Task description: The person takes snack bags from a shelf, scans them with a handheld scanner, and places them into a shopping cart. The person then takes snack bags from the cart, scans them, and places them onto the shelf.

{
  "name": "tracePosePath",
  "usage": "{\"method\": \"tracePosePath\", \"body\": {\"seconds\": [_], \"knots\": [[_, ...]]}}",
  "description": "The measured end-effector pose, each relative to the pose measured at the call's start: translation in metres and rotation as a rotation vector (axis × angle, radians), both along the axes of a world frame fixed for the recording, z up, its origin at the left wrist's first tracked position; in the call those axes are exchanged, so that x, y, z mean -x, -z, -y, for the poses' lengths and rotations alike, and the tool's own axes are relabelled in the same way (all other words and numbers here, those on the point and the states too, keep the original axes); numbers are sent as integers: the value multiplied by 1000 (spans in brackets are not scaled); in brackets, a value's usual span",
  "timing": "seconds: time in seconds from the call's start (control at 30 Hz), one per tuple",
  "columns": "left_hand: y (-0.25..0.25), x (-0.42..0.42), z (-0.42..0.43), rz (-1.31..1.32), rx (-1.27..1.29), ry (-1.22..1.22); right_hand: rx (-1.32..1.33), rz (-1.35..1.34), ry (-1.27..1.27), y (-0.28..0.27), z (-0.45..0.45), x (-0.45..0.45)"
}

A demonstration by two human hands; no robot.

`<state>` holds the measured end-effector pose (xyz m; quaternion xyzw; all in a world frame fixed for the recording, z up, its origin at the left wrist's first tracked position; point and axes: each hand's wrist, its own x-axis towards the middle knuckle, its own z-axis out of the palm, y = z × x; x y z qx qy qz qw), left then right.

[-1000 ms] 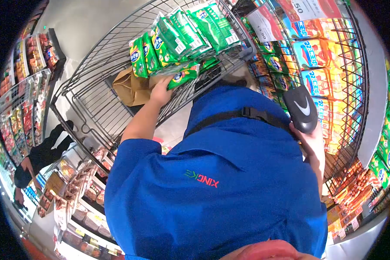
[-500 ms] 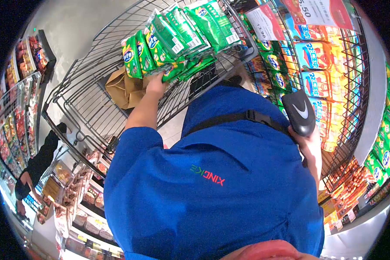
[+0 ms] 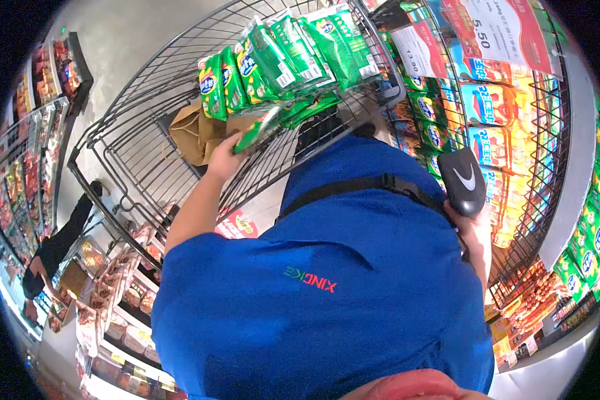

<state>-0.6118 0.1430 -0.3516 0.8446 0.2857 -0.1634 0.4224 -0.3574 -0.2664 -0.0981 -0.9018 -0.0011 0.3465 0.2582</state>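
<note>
My left hand point(image 3: 225, 159) is closed on the end of a green snack bag point(image 3: 252, 135), lifted at the near side of a wire shopping cart point(image 3: 100, 167). Just beyond it, several more green snack bags point(image 3: 267, 63) stand and lean in a row inside the cart. A brown paper bag point(image 3: 188, 137) lies in the cart to the left of them. At my right side, my right hand point(image 3: 472, 223) is closed around the lower end of a black rounded object point(image 3: 463, 180) with a white swoosh. Some of its fingers are hidden.
To the right, a wire rack point(image 3: 547, 180) holds orange and blue snack bags point(image 3: 490, 140), with price signs point(image 3: 417, 52) above. Shelves of packaged goods point(image 3: 43, 87) stand at the left. A person in dark clothes point(image 3: 63, 237) is farther left, beside a display.
My left hand has drawn back toward me from the pile of green bags, pulling one bag with it. My right hand stays at my side with the black object.
</note>
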Motion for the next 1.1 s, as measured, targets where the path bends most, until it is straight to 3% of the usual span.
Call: {"method": "tracePosePath", "body": {"seconds": [0.07, 0.1, 0.27, 0.37, 0.47, 0.53, 0.57, 0.6, 0.67, 0.7, 0.8, 1.0, 1.1], "knots": [[-40, -10, -2, -49, 233, -244, -7, -13, 7, 0, -4, -2], [-36, -6, -8, -20, 307, -337, -5, -25, 11, 1, -6, -3], [-27, -50, -38, 271, 160, -470, -22, 13, -31, 2, -19, -6], [5, -77, -60, 298, 298, -601, 0, 24, -58, 5, -17, -5], [2, -111, -69, 204, 414, -623, -31, 16, -36, 2, -16, -4], [9, -121, -82, -113, 442, -586, -36, -7, -4, -3, -18, -3], [43, -111, -92, -3, 553, -635, 37, -27, -1, -4, -19, -3], [38, -111, -94, -2, 554, -630, 111, -49, 3, -6, -19, -3], [29, -116, -96, 94, 228, -537, 59, -31, 22, -5, -12, 0], [22, -113, -95, 17, -12, -441, 5, -14, 37, -2, -9, 1], [26, -110, -97, -40, -236, -300, -36, -27, 81, 6, -2, 4], [36, -108, -95, -27, -268, -359, -20, -52, 108, 14, -5, 4], [24, -114, -82, 224, -527, -372, 23, -63, 135, 0, -19, 4]]}}
